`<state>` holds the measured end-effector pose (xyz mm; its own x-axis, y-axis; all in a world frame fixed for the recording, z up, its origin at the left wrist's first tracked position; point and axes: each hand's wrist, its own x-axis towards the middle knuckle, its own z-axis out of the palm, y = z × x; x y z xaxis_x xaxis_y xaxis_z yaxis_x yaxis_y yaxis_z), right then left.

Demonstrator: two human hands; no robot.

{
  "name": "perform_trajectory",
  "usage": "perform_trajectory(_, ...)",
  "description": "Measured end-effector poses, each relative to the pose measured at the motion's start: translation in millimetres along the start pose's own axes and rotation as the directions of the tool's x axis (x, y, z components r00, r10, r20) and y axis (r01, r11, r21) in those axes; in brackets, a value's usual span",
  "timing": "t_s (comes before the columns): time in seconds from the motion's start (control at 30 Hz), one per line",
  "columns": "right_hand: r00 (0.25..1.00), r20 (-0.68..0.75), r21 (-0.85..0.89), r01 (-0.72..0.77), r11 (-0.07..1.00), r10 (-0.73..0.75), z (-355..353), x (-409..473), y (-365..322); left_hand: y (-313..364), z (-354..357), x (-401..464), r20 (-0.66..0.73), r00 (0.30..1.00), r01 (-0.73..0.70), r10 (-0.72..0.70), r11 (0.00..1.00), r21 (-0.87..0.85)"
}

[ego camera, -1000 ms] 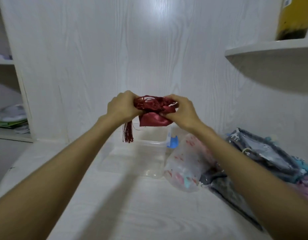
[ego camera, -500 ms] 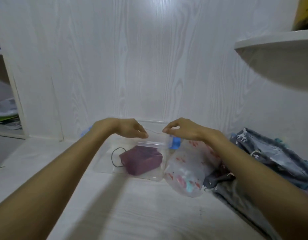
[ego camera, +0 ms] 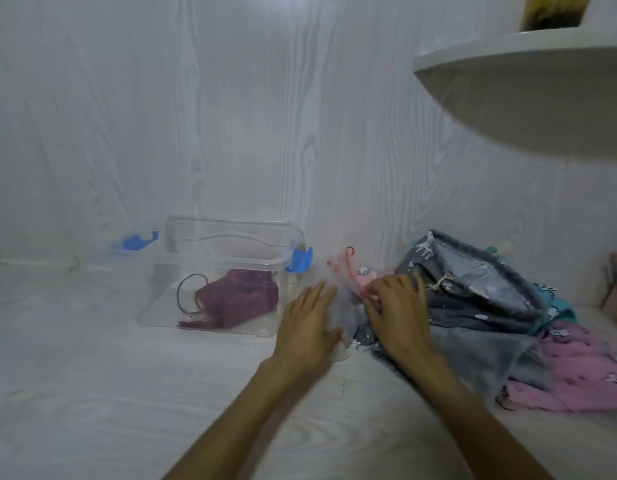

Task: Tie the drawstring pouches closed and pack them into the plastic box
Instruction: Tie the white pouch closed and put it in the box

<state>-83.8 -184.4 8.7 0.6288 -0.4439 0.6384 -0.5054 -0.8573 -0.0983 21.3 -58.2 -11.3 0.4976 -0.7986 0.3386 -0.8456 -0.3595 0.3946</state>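
Reaching for the next piece of work, both forearms stretch across the white table [ego camera: 92,393] toward the sheer white pouch [ego camera: 345,306], which lies just right of the plastic box [ego camera: 227,268], between it and the heap of printed pouches [ego camera: 480,306]. The left hand [ego camera: 308,327] lies flat on the pouch's near-left side with straight fingers, apparently steadying the slippery fabric. The right hand [ego camera: 397,311] has its fingers bent down over the gathered neck, where the red drawstring [ego camera: 348,261] emerges; motion blur hides whether it truly pinches anything. The pouch's long axis seems to run from near to far, mouth and cord pointing toward the back wall [ego camera: 230,116], which would suit pulling it shut. Inside the box, left of the sheer pouch, the dark red pouch [ego camera: 237,299] lies on its side, long axis across the box, its cord looping leftward. So one is packed; the heap waits.
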Motion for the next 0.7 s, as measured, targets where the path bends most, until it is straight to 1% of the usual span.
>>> perform_trajectory(0.07,0.99,-0.138,0.072,0.034,0.997,-0.024,0,-13,3,-7,15,-2,-0.222,0.972,-0.088,0.077,0.995,-0.041)
perform_trajectory(0.13,0.974,-0.197,0.117,0.137,0.984,-0.112,-5,-23,6,-16,20,-4,-0.354,0.925,-0.169,0.137,0.984,-0.062)
perform_trajectory(0.2,0.959,-0.17,0.193,0.258,0.947,-0.226,-8,-32,9,-17,20,-7,-0.403,0.897,-0.218,0.183,0.975,-0.043)
perform_trajectory(0.27,0.947,-0.122,0.252,0.32,0.914,-0.298,-10,-39,11,-5,15,-15,-0.442,0.882,-0.212,0.165,0.975,-0.058)
perform_trajectory(0.3,0.947,-0.104,0.258,0.322,0.911,-0.306,-11,-43,11,3,12,-19,-0.468,0.874,-0.199,0.127,0.974,-0.106)
perform_trajectory(0.33,0.948,-0.099,0.261,0.318,0.912,-0.302,-14,-45,12,10,8,-25,-0.497,0.867,-0.174,0.045,0.961,-0.215)
perform_trajectory(0.37,0.95,-0.106,0.255,0.313,0.915,-0.295,-17,-47,12,18,2,-30,-0.506,0.859,-0.14,-0.077,0.915,-0.378)
perform_trajectory(0.4,0.949,-0.117,0.241,0.312,0.919,-0.292,-20,-49,10,22,-4,-35,-0.474,0.859,-0.104,-0.193,0.841,-0.531)
perform_trajectory(0.43,0.947,-0.125,0.224,0.318,0.921,-0.297,-24,-49,7,26,-9,-39,-0.451,0.853,-0.084,-0.264,0.782,-0.617)
perform_trajectory(0.47,0.942,-0.121,0.209,0.333,0.919,-0.314,-26,-52,3,28,-15,-43,-0.439,0.853,-0.069,-0.282,0.774,-0.629)
perform_trajectory(0.5,0.932,-0.103,0.196,0.363,0.911,-0.349,-26,-54,-2,27,-20,-45,-0.422,0.867,-0.047,-0.263,0.802,-0.596)
perform_trajectory(0.6,0.869,-0.002,0.225,0.482,0.847,-0.495,-15,-61,-11,16,-24,-47,-0.306,0.931,0.073,-0.201,0.92,-0.384)
perform_trajectory(0.63,0.859,0.018,0.256,0.492,0.832,-0.512,-12,-62,-11,11,-22,-46,-0.299,0.937,0.088,-0.18,0.95,-0.299)
perform_trajectory(0.67,0.871,0.01,0.285,0.468,0.836,-0.491,-13,-62,-10,4,-19,-44,-0.295,0.938,0.11,-0.183,0.962,-0.249)
perform_trajectory(0.7,0.907,-0.011,0.323,0.401,0.857,-0.421,-14,-62,-9,-3,-17,-43,-0.287,0.934,0.134,-0.211,0.955,-0.264)
